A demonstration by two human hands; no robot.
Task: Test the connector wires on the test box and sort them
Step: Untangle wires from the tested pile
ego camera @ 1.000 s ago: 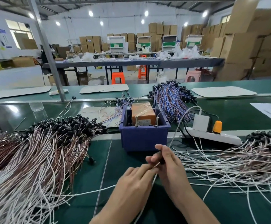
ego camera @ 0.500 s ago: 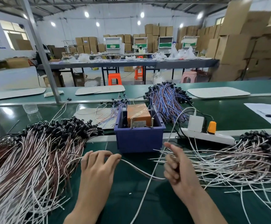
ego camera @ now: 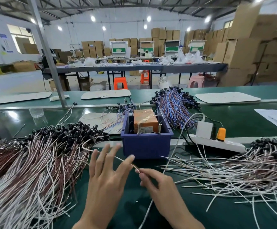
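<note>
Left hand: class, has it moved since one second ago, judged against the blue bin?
Yes. The left hand shifted left, from below the blue bin's middle to its left corner.

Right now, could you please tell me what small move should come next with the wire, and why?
Probably the right hand should let go of the wire, dropping its end toward the left pile. It pinches only the wire's tip, the left hand is open, and the wire's far end lies at that pile, away from the test box.
</note>
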